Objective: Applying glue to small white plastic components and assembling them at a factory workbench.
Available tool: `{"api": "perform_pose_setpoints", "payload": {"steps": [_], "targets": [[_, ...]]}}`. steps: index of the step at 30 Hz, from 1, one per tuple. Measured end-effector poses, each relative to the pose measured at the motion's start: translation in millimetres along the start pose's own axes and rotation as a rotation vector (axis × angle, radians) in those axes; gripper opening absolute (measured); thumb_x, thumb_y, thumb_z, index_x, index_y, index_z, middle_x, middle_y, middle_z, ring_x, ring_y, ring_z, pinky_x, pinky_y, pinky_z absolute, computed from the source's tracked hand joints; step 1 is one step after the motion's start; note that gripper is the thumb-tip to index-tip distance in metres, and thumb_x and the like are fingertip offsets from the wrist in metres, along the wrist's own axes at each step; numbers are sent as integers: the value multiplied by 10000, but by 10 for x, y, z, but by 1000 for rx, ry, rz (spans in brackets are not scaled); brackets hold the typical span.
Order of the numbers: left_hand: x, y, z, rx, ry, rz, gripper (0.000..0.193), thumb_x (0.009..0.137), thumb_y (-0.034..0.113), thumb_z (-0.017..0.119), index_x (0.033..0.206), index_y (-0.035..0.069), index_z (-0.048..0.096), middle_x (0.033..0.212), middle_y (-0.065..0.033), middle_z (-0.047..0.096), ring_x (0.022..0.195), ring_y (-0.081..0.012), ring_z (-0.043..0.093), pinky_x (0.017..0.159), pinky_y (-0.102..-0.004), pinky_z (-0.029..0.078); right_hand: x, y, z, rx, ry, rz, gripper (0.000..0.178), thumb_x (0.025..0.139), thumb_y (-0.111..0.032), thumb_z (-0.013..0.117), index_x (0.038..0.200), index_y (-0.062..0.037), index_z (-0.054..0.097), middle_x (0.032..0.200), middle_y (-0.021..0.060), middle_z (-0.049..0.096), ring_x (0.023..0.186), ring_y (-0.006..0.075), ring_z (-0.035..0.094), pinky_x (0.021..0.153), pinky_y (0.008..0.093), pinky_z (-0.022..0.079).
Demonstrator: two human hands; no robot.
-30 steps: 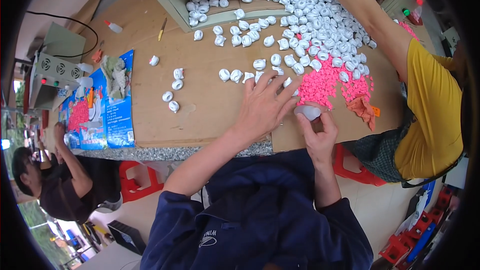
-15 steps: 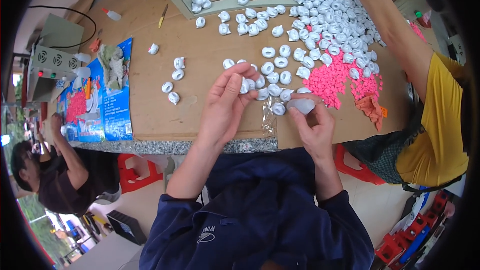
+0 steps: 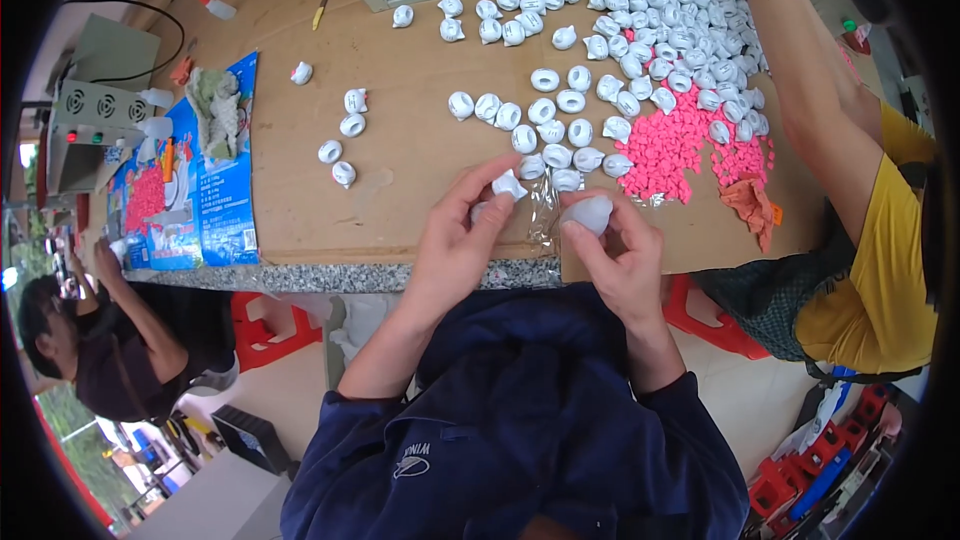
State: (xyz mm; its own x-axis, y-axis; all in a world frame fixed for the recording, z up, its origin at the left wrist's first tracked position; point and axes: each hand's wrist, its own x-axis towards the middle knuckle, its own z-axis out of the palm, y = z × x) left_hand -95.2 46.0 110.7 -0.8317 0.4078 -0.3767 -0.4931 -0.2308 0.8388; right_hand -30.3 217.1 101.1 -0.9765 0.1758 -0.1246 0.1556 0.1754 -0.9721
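Observation:
Pinched in the fingers of my left hand (image 3: 462, 240) is a small white plastic piece (image 3: 509, 185), rounded with pointed bits; a second pale piece may sit lower in the same fingers. My right hand (image 3: 628, 255) grips what looks like a small translucent squeeze bottle (image 3: 588, 213), its tip hidden. The two hands are close together but apart, over the table's near edge. Just beyond them lie several similar white pieces (image 3: 557, 156) with oval openings, and a crinkled clear plastic bag (image 3: 543, 210).
A big heap of white pieces (image 3: 680, 30) fills the far right, next to bright pink bits (image 3: 668, 155) and an orange cloth (image 3: 748, 208). A co-worker's arm (image 3: 810, 70) reaches in there. Leftward are a yellow knife (image 3: 321, 6), a red-tipped bottle (image 3: 217, 7) and a blue sheet (image 3: 228, 202).
My left hand has come down toward me, and the white piece in its fingers is turned differently. The right hand has tilted the bottle. The co-worker's arm at the right has shifted.

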Motion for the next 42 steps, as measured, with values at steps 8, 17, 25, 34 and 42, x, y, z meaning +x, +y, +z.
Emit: {"api": "perform_pose_setpoints", "payload": {"steps": [8, 17, 25, 34, 42], "targets": [[24, -28, 133, 884, 141, 470, 250, 764, -44, 607, 1002, 35, 600, 885, -37, 589, 683, -48, 490, 609, -211, 420, -50, 43, -16, 61, 158, -162, 246, 824, -29, 580, 1060, 25, 536, 872, 23, 597, 791, 51, 513, 674, 191, 413], [-50, -134, 50, 268, -24, 204, 284, 768, -39, 636, 1040, -2, 566, 857, -21, 597, 682, -42, 503, 614, -200, 425, -265, 26, -145, 67, 211, -244, 398, 795, -152, 647, 1114, 48, 521, 860, 85, 589, 739, 130, 538, 666, 240, 430], [-113, -142, 23, 262, -25, 176, 249, 763, -23, 654, 1001, 5, 585, 727, 26, 555, 641, -15, 457, 569, -168, 378, -258, 2, -280, 28, 184, -361, 331, 648, -92, 749, 933, 36, 638, 671, 64, 571, 569, 127, 480, 507, 236, 355], [-79, -151, 37, 303, -60, 154, 279, 746, -42, 662, 1009, 4, 578, 767, 11, 579, 659, -19, 498, 571, -149, 389, -265, -20, -256, 20, 177, -291, 333, 652, -104, 741, 935, 44, 645, 667, 71, 580, 556, 128, 463, 499, 241, 345], [-72, -184, 38, 293, -25, 201, 256, 747, -10, 678, 985, 28, 590, 640, 60, 495, 579, -5, 391, 521, -168, 326, -299, -45, -249, 36, 202, -225, 331, 670, -141, 737, 920, 55, 646, 657, 66, 576, 562, 125, 466, 503, 241, 345]]}}
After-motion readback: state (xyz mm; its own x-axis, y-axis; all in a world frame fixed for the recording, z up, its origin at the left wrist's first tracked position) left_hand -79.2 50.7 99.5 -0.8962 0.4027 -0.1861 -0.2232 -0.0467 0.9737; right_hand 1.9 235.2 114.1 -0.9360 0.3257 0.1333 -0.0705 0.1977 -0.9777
